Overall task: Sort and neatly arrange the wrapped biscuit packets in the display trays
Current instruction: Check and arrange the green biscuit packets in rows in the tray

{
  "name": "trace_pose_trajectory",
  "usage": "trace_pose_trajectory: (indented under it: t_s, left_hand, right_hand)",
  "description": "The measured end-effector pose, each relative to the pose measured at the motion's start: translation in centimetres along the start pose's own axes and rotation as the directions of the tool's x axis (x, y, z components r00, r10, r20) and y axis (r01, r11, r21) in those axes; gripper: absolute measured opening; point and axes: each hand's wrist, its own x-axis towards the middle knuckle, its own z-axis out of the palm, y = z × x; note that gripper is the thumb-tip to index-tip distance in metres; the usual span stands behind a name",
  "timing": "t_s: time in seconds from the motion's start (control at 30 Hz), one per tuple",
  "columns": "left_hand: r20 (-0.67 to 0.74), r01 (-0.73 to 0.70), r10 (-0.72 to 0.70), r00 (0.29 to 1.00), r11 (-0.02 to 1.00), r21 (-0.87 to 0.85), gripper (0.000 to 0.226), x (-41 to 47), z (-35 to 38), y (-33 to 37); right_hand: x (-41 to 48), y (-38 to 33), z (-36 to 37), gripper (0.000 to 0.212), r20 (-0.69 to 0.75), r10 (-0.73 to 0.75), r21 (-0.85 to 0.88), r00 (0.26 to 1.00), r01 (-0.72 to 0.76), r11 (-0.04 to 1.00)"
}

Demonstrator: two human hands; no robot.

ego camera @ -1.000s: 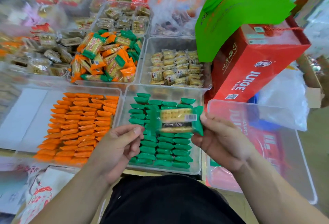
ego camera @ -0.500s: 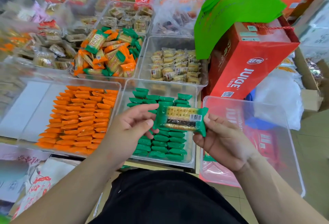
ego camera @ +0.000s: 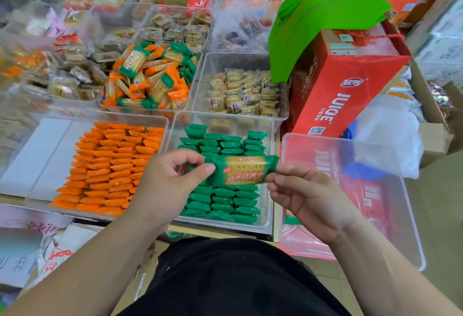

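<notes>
Surface: shop bench (ego camera: 225, 232) packed with clear trays; orange tray (ego camera: 50, 145) lower left, green tray (ego camera: 225, 121) centre.
Packet: green biscuit packet (ego camera: 244, 170), frame centre, above the green tray.
Fingers: left hand (ego camera: 170, 185) pinches its left end; right hand (ego camera: 308, 197) pinches its right end.

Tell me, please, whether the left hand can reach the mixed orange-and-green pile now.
Probably, once freed: the left hand pinches the green packet with the right hand, but the mixed pile lies uncovered behind the orange rows.
</notes>
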Motion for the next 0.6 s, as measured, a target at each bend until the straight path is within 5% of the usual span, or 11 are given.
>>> trace_pose_trajectory:
  t_s: [0.1, 0.17, 0.27, 0.37, 0.47, 0.6]
  left_hand:
    - [0.1, 0.266, -0.249, 0.963, 0.927, -0.263, 0.023, 0.5, -0.3, -0.3]
    - [0.187, 0.409, -0.364, 0.912, 0.822, -0.395, 0.047, 1.0, -0.4, -0.6]
    - [0.214, 0.454, -0.401, 0.891, 0.783, -0.426, 0.047, 1.2, -0.3, -0.9]
    - [0.15, 0.411, -0.383, 0.912, 0.835, -0.366, 0.036, 1.1, -0.5, -1.3]
    - [-0.012, 0.26, -0.263, 0.965, 0.959, -0.109, 0.009, 1.2, -0.7, -1.4]
    - [-0.04, 0.059, -0.058, 0.998, 0.997, 0.041, 0.013, 1.4, -1.0, -1.3]
  right_hand:
    - [-0.2, -0.1, 0.5, 0.01, -0.001, 0.074, -0.182, 0.997, -0.073, 0.981]
    - [0.0, 0.1, 0.8, 0.018, -0.005, 0.135, -0.147, 0.991, -0.134, 0.98]
    - [0.2, 0.3, 1.2, 0.019, -0.021, 0.176, -0.03, 0.984, -0.177, 0.984]
    - [0.5, 0.5, 1.0, 0.015, -0.05, 0.132, -0.096, 0.99, -0.136, 0.986]
    - [0.9, 0.5, 1.3, 0.011, -0.093, 0.07, -0.209, 0.993, -0.089, 0.974]
    - [1.8, 0.5, 2.1, 0.021, -0.138, 0.053, -0.167, 0.989, -0.076, 0.983]
